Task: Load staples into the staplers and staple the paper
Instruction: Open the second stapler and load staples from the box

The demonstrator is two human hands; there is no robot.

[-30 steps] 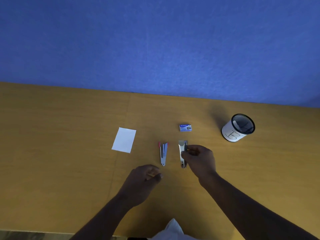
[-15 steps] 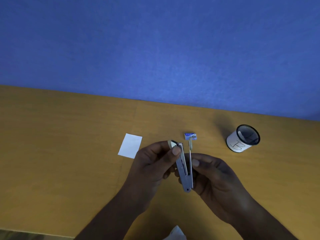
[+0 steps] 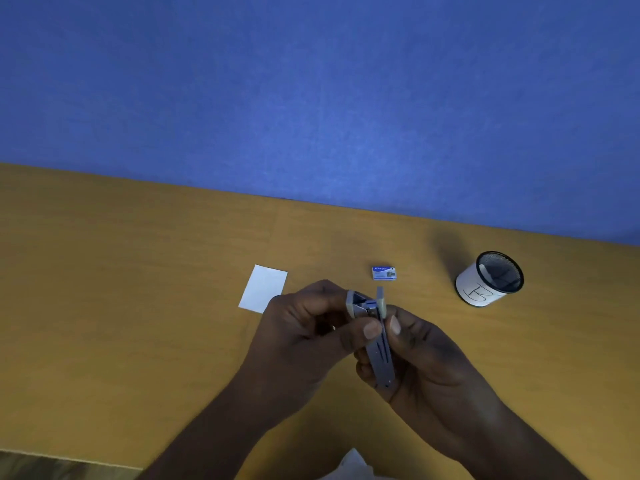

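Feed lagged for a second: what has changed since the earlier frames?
The grey stapler came up off the table into both hands: left hand joined the right hand, which was already on it. It is hinged open. The paper, staple box and cup stayed put.

On the wooden table (image 3: 138, 306), the white paper sheet (image 3: 264, 288) lies left of the small blue staple box (image 3: 384, 273). The mesh cup with a white label (image 3: 490, 279) stands right, nearer the far edge. Both hands hold the grey metal stapler (image 3: 375, 337) before them.

Grey stapler (image 3: 379, 355); white paper (image 3: 264, 288); blue staple box (image 3: 383, 273); blue wall (image 3: 311, 98).
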